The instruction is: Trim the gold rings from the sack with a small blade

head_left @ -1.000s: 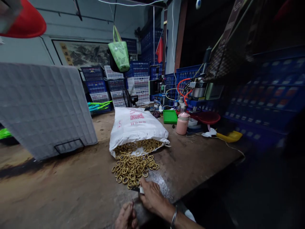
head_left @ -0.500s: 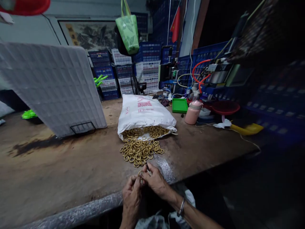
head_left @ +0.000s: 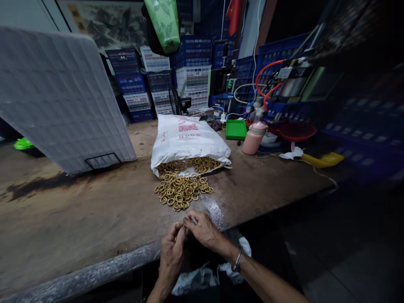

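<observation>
Just in front of the table edge, my left hand [head_left: 171, 250] is closed, its thumb and fingers pinching a brass ring that is almost hidden now. My right hand [head_left: 204, 230] meets it at the fingertips and is closed on a slim metal tool [head_left: 194, 219], whose kind I cannot make out. Beyond the hands lies a loose pile of brass rings [head_left: 183, 189]. It spills from the open mouth of a white woven sack [head_left: 192, 141] with red print, which lies on its side with more rings inside.
A tall pale ribbed panel [head_left: 69, 101] stands on the wooden table [head_left: 94, 214] at left. Toward the right are a green tray [head_left: 236, 129], a pink bottle [head_left: 253, 139], a red dish [head_left: 296, 132] and a yellow scoop [head_left: 323, 160]. Stacked crates [head_left: 193, 78] stand behind.
The camera view has tilted down a little, so the table things sit higher. The ring seen between my fingertips is now mostly covered. The tool in my right hand is angled differently.
</observation>
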A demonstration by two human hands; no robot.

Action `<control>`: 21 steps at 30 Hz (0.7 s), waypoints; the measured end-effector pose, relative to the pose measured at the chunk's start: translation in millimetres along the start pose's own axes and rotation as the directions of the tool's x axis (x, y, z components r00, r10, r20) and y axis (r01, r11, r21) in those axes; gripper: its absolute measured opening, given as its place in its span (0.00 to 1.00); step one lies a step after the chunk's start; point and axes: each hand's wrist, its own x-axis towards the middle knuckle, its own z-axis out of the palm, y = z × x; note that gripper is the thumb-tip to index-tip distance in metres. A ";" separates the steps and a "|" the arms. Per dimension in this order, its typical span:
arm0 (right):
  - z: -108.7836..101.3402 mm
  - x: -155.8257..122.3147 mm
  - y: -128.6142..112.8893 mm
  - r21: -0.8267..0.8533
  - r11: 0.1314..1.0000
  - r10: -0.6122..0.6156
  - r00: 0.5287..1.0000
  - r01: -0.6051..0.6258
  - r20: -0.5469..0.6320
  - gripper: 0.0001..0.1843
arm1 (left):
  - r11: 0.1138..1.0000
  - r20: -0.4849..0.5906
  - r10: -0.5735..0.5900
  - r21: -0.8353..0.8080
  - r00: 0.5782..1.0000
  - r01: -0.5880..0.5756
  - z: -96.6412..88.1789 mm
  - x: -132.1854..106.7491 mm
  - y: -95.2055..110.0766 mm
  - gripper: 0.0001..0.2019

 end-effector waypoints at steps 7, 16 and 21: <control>-0.1 0.2 6.3 0.020 1.000 0.008 1.000 -0.008 0.006 0.13 | 0.932 0.212 -0.242 -0.222 0.947 0.288 0.8 -0.7 -6.1 0.16; -5.6 -5.3 16.5 -0.397 0.911 -0.093 0.994 0.111 0.063 0.10 | 0.940 0.068 -0.265 -0.206 0.962 0.273 3.7 2.0 -1.8 0.18; -4.6 -9.6 8.7 -0.505 0.851 -0.087 0.987 0.145 0.136 0.17 | 0.969 0.048 -0.170 -0.176 0.984 0.176 4.2 2.1 0.1 0.18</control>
